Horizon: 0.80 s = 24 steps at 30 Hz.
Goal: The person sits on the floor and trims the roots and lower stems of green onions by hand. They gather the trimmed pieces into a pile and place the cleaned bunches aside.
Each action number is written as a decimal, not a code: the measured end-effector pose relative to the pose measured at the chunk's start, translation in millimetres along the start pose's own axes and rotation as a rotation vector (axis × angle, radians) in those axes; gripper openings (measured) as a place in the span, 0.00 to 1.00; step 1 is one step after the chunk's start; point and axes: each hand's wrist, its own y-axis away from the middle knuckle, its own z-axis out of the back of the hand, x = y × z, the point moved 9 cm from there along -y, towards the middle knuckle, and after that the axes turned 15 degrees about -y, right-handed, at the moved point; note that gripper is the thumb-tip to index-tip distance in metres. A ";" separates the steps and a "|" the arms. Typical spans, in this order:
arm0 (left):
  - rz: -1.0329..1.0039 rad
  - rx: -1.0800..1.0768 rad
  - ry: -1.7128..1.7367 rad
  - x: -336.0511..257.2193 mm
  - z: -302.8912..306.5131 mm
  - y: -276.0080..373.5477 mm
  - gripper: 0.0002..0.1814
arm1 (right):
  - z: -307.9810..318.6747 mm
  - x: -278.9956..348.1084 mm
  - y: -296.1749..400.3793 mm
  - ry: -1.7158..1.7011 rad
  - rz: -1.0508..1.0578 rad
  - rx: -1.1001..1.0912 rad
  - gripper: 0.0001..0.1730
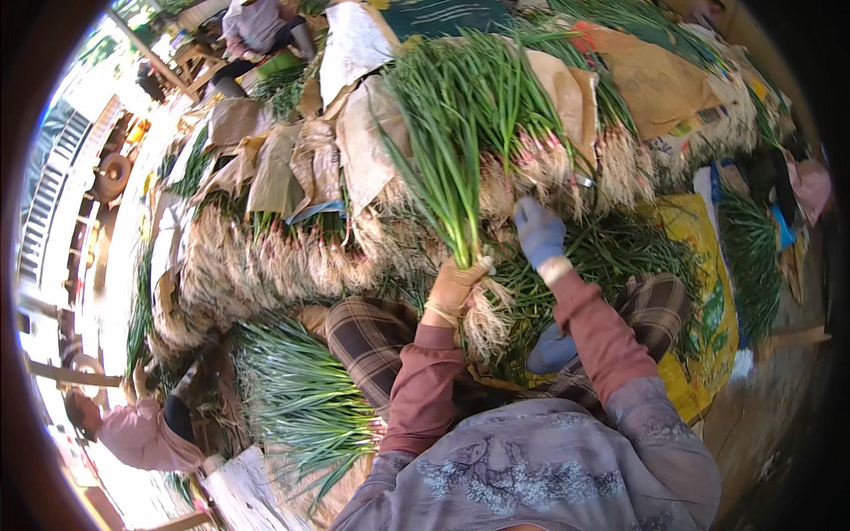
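My left hand [455,289], in a tan glove, is closed around the lower stalks of a bunch of green onions [451,192]. The leaves point up and away from me, and the pale roots hang below my fist. My right hand [539,229], in a blue-grey glove, is right of the bunch with its fingers curled; whether it holds something small I cannot tell. Just beyond it lie more green onions [541,143] with pinkish bulbs and long roots. Another pile of green onions [305,391] lies to my left beside my knee.
Long rows of rooted onions [265,255] stretch ahead under tan sacks [372,133]. Loose green leaves [597,259] lie around my legs, over a yellow sack [690,232]. A co-worker in pink [143,431] is at the lower left, another person [259,30] at the upper left.
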 end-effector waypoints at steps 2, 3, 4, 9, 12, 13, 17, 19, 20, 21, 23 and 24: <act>0.079 -0.014 0.054 11.4 11.5 -4.3 0.05 | 1.1 -22.6 -24.2 -0.034 -0.316 0.041 0.16; 0.119 -0.009 0.083 17.9 8.2 -8.1 0.05 | 1.8 -38.8 -36.3 0.057 -0.319 -0.014 0.18; 0.145 0.011 0.138 22.1 2.4 -11.7 0.05 | -16.1 -56.3 -46.4 0.062 -0.348 0.122 0.19; 0.107 -0.078 0.069 31.1 15.6 -19.2 0.08 | -16.4 -9.0 -25.9 0.158 -0.098 0.184 0.16; 0.034 -0.231 -0.062 29.1 33.2 -22.9 0.06 | -32.5 35.4 28.4 0.362 -0.002 0.570 0.11; 0.015 -0.228 -0.062 32.6 32.6 -28.4 0.06 | -41.9 32.2 49.8 0.382 0.002 0.718 0.11; -0.027 -0.153 -0.004 31.4 19.7 -31.8 0.06 | -36.7 11.3 72.0 0.073 0.071 0.683 0.14; -0.028 -0.077 0.023 27.9 10.9 -33.0 0.06 | -22.8 -11.9 46.0 -0.353 -0.396 0.533 0.17; -0.007 -0.001 -0.014 27.1 5.5 -31.1 0.07 | -26.3 -12.2 42.7 -0.603 -0.495 0.522 0.18; 0.007 0.004 0.013 29.9 6.0 -29.2 0.06 | -36.2 -5.8 40.8 -0.867 -0.581 0.516 0.19; 0.037 0.034 0.074 37.2 0.1 -30.3 0.06 | -49.4 0.4 34.7 -0.953 -0.437 0.519 0.17; 0.015 -0.017 0.152 28.8 -3.6 -24.9 0.05 | -52.0 0.8 34.0 -0.869 -0.388 0.429 0.14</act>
